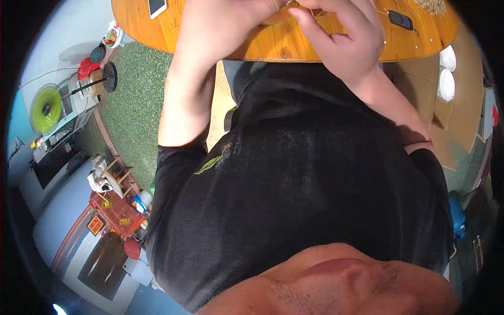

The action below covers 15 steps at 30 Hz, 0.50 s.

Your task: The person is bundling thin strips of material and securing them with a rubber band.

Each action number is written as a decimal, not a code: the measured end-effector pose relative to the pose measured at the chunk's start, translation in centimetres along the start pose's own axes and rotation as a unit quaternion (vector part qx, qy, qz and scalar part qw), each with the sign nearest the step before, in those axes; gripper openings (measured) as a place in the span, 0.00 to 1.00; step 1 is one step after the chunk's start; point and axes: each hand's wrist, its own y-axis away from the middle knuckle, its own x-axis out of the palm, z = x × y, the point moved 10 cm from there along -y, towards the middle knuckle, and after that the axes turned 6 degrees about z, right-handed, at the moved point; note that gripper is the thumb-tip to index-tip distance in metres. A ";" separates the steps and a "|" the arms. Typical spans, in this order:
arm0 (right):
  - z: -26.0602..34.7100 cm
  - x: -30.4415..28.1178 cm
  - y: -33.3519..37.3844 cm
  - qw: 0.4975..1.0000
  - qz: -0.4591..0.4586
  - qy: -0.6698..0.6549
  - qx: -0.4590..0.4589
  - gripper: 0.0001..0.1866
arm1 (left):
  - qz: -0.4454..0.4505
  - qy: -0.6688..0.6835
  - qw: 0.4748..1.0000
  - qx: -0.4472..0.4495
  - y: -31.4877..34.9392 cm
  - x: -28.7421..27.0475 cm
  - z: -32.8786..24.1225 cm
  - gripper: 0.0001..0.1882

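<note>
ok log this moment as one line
left hand and right hand: together over round orange wooden table | grip: unclear | nearby: dark key fob

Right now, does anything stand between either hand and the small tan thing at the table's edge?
Nothing visible does. The left hand and right hand already meet at the small tan thing over the wooden table; their grip is hidden. The phone and key fob lie off to the sides.

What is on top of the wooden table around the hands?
On the wooden table: a white phone, a dark key fob, pale fibres. The left hand and right hand cover what they work on.
</note>
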 end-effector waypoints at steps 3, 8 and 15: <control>-0.9 0.4 0.1 0.998 0.003 -0.028 0.051 0.11 | 0.045 0.093 0.993 0.062 -0.1 0.4 -0.7 0.11; -1.4 1.0 -0.2 0.998 0.012 -0.004 0.057 0.10 | -0.073 -0.139 0.982 -0.102 0.0 0.1 -1.7 0.08; -1.7 1.5 -0.1 0.996 0.003 -0.050 0.073 0.09 | -0.110 -0.172 0.972 -0.119 0.2 -0.3 -2.0 0.07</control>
